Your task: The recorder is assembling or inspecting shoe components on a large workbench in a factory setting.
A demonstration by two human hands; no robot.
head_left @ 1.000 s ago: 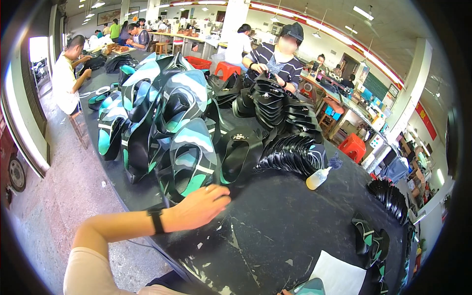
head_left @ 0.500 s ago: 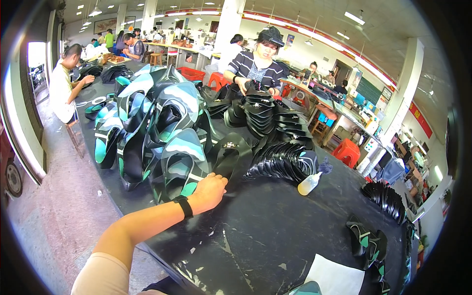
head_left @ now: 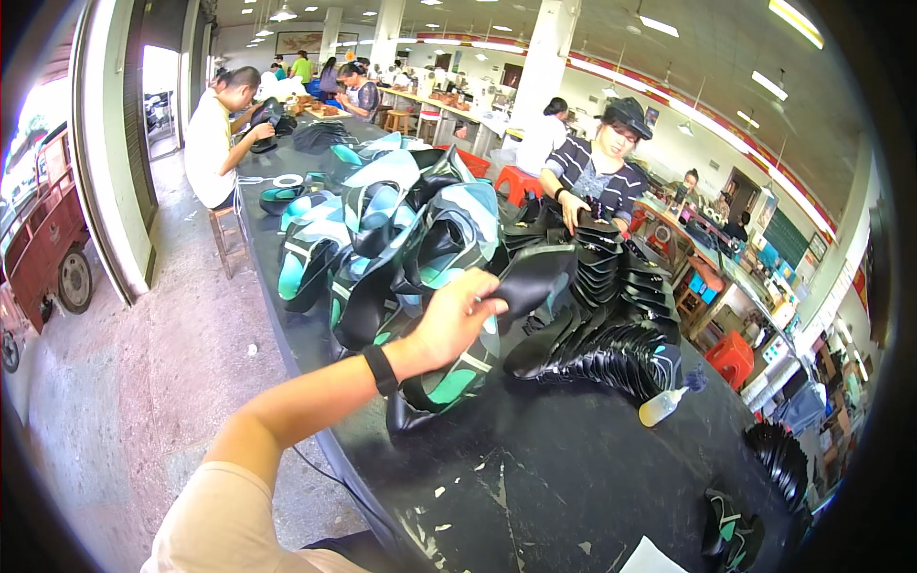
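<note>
My left hand point(head_left: 457, 320), with a dark band at the wrist, is closed with its fingers pinched on the edge of a black shoe upper point(head_left: 537, 280). That piece is lifted a little above the dark table point(head_left: 535, 468), its smooth black side showing. Just behind and left of the hand lies a big heap of teal, pale blue and black shoe uppers point(head_left: 368, 272). Right of the hand, a tight row of nested black uppers point(head_left: 602, 358) lies on the table. My right hand is out of view.
A small bottle of yellowish liquid point(head_left: 661, 407) stands right of the row. Across the table, a person in a striped top point(head_left: 597, 172) handles stacked black uppers point(head_left: 600, 253). Another person point(head_left: 218, 143) sits at the far left. A white sheet point(head_left: 651, 558) lies near the front edge.
My left hand has risen from the table beside the heap, bringing up the black shoe upper. The view has swung left, so everything sits further right.
</note>
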